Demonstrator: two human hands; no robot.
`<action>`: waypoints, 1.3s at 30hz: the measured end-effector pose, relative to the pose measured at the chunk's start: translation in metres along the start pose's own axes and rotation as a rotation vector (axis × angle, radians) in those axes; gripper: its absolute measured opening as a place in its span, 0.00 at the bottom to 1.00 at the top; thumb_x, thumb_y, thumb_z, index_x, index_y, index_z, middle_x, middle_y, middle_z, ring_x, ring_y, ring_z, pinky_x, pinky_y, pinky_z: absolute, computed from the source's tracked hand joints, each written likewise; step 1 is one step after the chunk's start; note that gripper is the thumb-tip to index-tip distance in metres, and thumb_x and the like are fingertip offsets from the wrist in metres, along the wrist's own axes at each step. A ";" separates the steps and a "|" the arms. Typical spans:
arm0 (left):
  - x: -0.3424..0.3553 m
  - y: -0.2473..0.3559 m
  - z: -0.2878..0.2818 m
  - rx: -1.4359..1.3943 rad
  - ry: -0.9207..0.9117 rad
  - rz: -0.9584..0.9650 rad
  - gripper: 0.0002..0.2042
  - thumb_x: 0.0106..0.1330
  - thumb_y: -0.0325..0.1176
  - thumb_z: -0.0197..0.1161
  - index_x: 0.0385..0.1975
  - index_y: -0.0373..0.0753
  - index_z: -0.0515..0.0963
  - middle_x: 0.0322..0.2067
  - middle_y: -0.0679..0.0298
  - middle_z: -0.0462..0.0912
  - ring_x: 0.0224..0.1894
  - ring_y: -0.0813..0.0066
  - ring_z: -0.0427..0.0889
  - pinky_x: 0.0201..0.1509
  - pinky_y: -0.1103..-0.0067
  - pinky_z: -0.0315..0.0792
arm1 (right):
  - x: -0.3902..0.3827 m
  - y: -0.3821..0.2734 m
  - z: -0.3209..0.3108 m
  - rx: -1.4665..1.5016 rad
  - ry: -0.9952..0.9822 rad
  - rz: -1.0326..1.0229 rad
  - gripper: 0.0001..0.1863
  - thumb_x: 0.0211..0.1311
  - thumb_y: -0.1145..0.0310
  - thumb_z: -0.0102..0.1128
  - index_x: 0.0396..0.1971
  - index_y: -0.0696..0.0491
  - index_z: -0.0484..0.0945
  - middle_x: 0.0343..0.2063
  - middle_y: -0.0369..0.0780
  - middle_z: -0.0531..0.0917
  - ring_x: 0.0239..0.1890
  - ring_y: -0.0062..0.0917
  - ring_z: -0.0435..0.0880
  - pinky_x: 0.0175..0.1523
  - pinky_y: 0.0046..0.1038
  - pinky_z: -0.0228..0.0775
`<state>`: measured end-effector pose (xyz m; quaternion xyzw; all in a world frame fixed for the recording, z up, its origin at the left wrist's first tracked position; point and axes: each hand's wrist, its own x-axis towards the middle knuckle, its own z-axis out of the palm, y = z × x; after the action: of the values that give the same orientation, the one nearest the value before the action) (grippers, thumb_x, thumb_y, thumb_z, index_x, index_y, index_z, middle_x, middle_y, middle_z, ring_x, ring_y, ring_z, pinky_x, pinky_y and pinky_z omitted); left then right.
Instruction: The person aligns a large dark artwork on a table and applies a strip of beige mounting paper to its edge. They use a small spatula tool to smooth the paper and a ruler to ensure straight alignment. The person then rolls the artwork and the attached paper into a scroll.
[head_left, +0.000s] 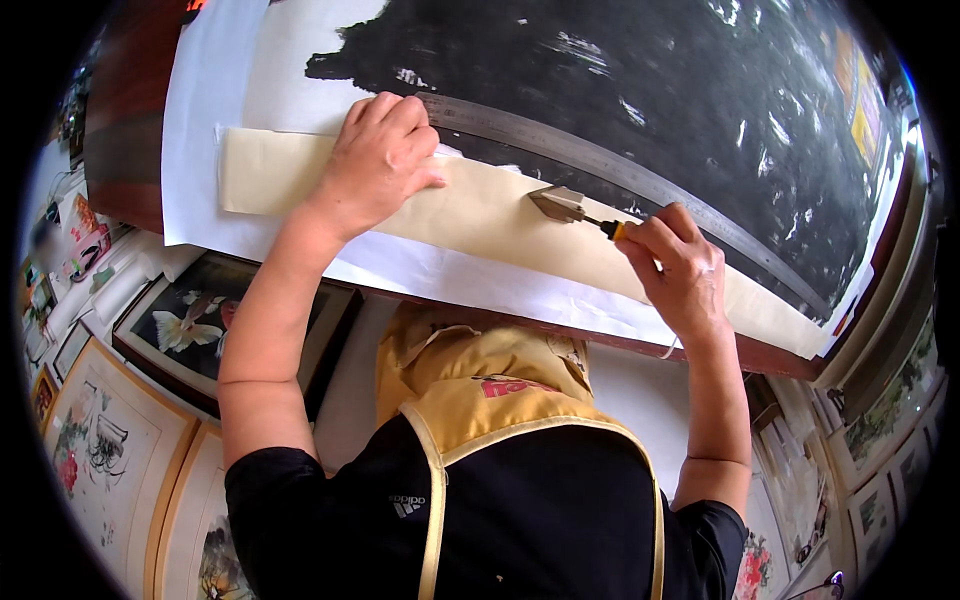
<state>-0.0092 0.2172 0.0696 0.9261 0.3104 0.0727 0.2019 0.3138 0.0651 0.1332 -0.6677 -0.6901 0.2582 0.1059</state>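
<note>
My left hand [385,155] lies at the left end of a long metal ruler [600,155], its fingers bent over and bearing down there, thumb apart on a cream paper strip [480,200]. The fingertips are partly hidden. My right hand [685,265] is closed round the black and yellow handle of a small scraper [560,204] with a pointed, flared metal blade. That blade is over the cream strip, below the ruler. Beneath the ruler spreads a large sheet painted black [600,75] with white flecks and a ragged left edge.
White backing paper [200,190] extends past the strip along the near edge of a dark red table [125,160]. A framed fish picture [190,325] stands below on the left, with other framed paintings [110,440]. A yellow printed item [862,105] lies far right.
</note>
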 end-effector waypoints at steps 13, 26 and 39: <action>-0.009 -0.026 -0.014 -0.026 0.031 0.013 0.16 0.53 0.41 0.76 0.32 0.41 0.76 0.39 0.65 0.72 0.47 0.62 0.72 0.58 0.67 0.68 | 0.041 -0.063 0.027 -0.014 0.011 0.019 0.05 0.65 0.65 0.69 0.33 0.47 0.81 0.32 0.36 0.78 0.27 0.34 0.83 0.29 0.35 0.76; -0.062 -0.105 -0.061 0.022 0.018 -0.057 0.14 0.54 0.38 0.77 0.31 0.42 0.76 0.38 0.68 0.74 0.48 0.66 0.75 0.57 0.68 0.72 | 0.041 -0.065 0.025 -0.019 -0.008 0.089 0.05 0.61 0.69 0.73 0.33 0.51 0.84 0.32 0.37 0.80 0.26 0.33 0.83 0.31 0.34 0.75; -0.061 -0.113 -0.058 -0.028 0.029 -0.060 0.15 0.53 0.36 0.77 0.27 0.40 0.74 0.37 0.66 0.74 0.46 0.64 0.74 0.55 0.68 0.70 | 0.042 -0.063 0.024 -0.024 -0.014 0.068 0.06 0.61 0.70 0.73 0.33 0.53 0.84 0.31 0.38 0.79 0.24 0.31 0.83 0.29 0.32 0.76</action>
<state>-0.1344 0.2813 0.0745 0.9123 0.3400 0.0844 0.2122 0.2435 0.1027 0.1362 -0.6903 -0.6707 0.2580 0.0842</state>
